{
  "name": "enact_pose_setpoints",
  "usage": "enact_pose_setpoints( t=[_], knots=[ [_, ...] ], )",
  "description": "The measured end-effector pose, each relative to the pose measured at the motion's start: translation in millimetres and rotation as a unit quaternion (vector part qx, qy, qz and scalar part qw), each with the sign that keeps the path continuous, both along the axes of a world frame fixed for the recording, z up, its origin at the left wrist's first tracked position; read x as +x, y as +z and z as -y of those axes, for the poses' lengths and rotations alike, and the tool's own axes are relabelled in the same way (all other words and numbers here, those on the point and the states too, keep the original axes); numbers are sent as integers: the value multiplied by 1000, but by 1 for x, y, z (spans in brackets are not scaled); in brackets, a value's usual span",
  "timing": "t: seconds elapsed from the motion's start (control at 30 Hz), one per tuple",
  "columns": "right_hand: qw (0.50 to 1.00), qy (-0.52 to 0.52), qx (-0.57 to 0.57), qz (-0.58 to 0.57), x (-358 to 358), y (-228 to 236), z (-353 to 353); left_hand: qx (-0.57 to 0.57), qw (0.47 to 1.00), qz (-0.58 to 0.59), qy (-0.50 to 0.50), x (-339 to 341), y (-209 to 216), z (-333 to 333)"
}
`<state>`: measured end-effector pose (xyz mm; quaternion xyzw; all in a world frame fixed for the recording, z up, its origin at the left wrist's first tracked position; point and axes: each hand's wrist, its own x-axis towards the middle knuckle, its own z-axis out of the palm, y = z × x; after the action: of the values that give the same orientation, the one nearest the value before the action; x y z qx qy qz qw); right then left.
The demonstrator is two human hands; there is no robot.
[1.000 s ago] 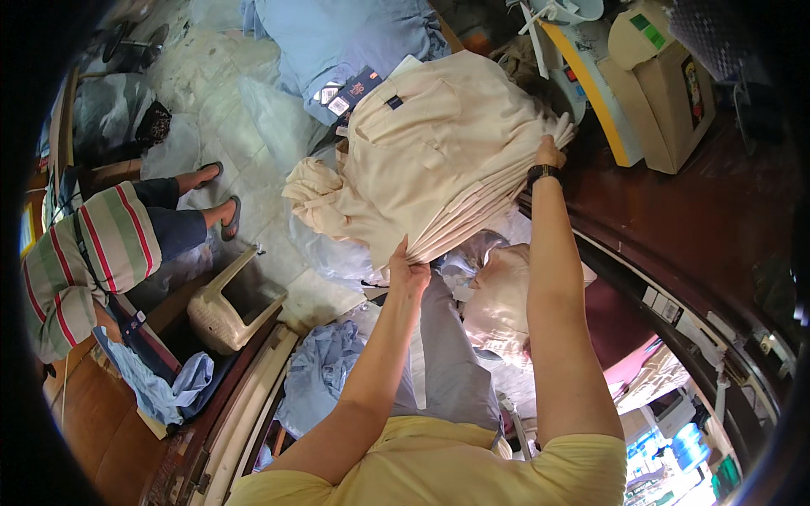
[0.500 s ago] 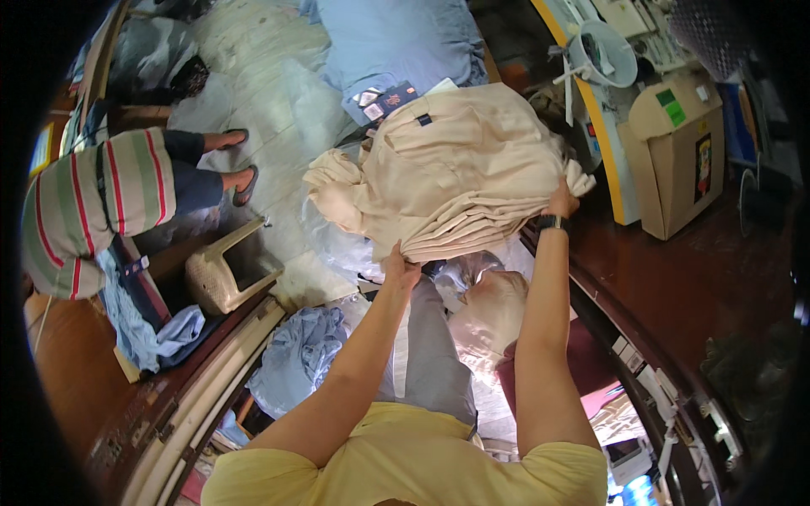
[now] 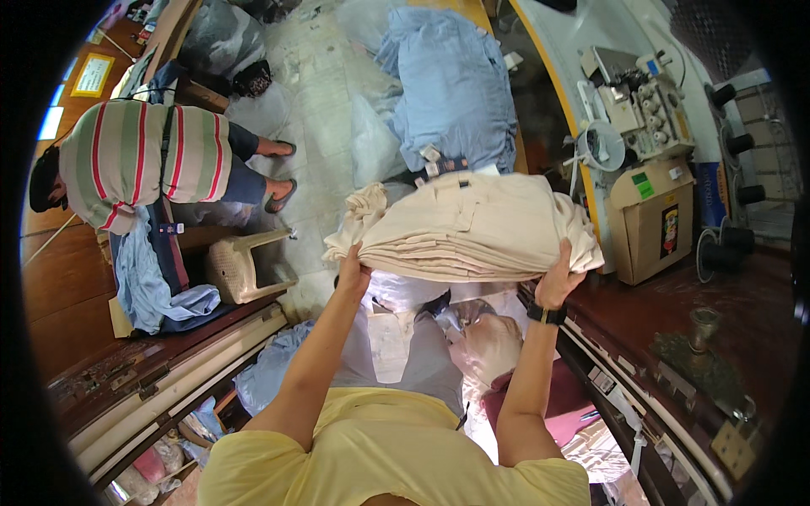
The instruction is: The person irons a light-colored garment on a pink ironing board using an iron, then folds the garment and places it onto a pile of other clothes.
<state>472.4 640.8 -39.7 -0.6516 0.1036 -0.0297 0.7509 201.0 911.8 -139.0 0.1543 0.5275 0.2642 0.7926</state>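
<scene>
A stack of beige shirts [image 3: 472, 215] spreads out in front of me, its many folded layers showing along the near edge. My left hand [image 3: 353, 271] grips the stack's near left corner, thumb on top. At the near right corner my right hand [image 3: 557, 281] grips the cloth, a dark watch on its wrist; the fingers under the fabric are hidden on both sides. A bunched beige sleeve hangs over at the far left of the stack. Just beyond lies a pile of light blue shirts [image 3: 456, 93] with dark tags at its near end.
At left a person in a striped shirt [image 3: 143, 160] bends over a bench holding blue cloth, near a beige plastic stool [image 3: 240, 268]. To the right stand a cardboard box [image 3: 643, 228], a white bucket [image 3: 601, 145] and a sewing machine [image 3: 650, 110]. Filled plastic bags [image 3: 489, 346] lie below.
My hands have moved farther apart, the left one leftward along the near edge. The beige stack now lies straighter, its near edge more level. The whole view has shifted, showing more of the room.
</scene>
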Motion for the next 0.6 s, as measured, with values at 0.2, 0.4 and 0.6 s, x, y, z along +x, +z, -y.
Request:
enact_pose_setpoints(
  t=[0.2,0.4,0.6],
  knots=[
    [995,-49,92,-7,-64,114,-45,58,994,47,-80,-32,79,-80],
    [986,-128,76,73,-165,221,-111,28,973,153,-168,-61,143,-193],
    [963,-231,79,116,-258,277,-193,43,956,189,-221,-69,217,-288]
  ],
)
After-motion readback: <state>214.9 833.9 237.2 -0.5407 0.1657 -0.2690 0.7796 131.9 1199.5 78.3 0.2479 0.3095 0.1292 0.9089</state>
